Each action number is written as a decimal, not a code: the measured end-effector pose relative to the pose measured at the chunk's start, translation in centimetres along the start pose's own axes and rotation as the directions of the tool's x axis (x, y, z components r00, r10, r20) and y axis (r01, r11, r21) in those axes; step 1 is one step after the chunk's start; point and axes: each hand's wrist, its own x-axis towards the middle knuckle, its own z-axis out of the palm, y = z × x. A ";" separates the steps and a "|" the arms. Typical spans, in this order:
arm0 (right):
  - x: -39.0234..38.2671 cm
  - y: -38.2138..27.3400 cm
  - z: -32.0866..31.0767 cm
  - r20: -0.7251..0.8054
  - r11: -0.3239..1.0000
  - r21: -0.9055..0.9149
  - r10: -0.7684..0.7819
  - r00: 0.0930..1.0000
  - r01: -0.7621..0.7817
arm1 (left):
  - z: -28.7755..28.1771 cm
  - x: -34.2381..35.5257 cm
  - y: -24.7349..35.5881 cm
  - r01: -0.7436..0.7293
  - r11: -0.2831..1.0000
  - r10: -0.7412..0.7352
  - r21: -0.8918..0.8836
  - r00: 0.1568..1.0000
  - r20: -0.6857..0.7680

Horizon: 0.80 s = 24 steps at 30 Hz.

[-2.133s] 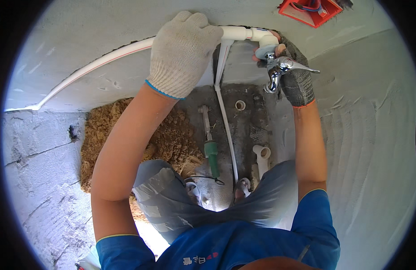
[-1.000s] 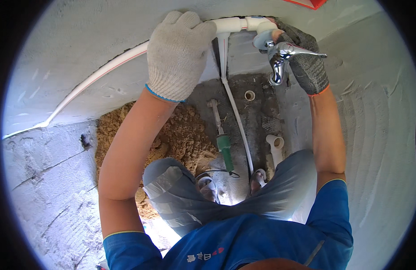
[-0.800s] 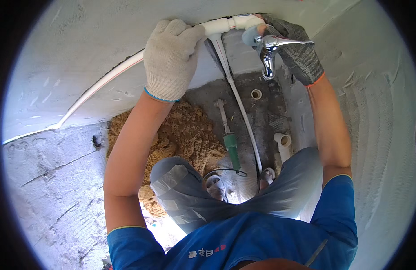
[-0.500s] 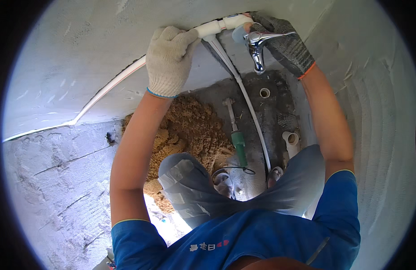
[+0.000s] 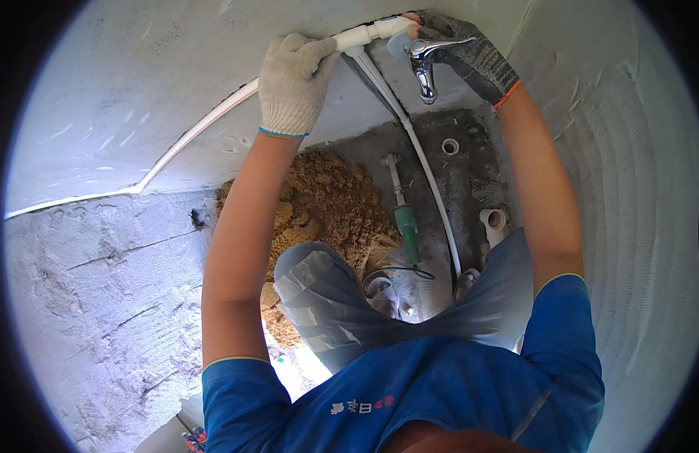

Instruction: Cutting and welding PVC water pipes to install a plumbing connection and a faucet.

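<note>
Cream knit left grip (image 5: 295,84) around plastic pipe (image 5: 353,38), grey right grip (image 5: 470,59) around curved chrome tap (image 5: 422,68)

A red-striped white pipe (image 5: 202,127) curves left from the left hand (image 5: 296,84); white fittings (image 5: 354,38) span between the hands. The shiny chrome faucet (image 5: 422,63) sits at the right hand (image 5: 472,60), spout down, lever pointing right.

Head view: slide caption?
Gloved left hand on white pipe, gloved right hand at chrome tap, sand heaped below.
</note>
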 end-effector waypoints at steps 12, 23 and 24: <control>1.3 2.7 -2.6 0.176 0.998 -0.052 -0.029 0.984 0.039 | 0.0 -0.2 -0.5 0.015 0.999 -0.016 -0.034 1.000 -0.016; 2.1 -0.2 -2.1 0.151 0.822 -0.547 -0.088 0.985 0.157 | 0.4 0.0 -0.5 -0.085 0.996 0.086 0.013 0.995 -0.057; 1.9 -0.8 -1.8 0.163 0.824 -0.547 -0.066 0.984 0.146 | 0.3 -0.1 -0.4 -0.067 0.998 0.067 -0.001 0.997 -0.046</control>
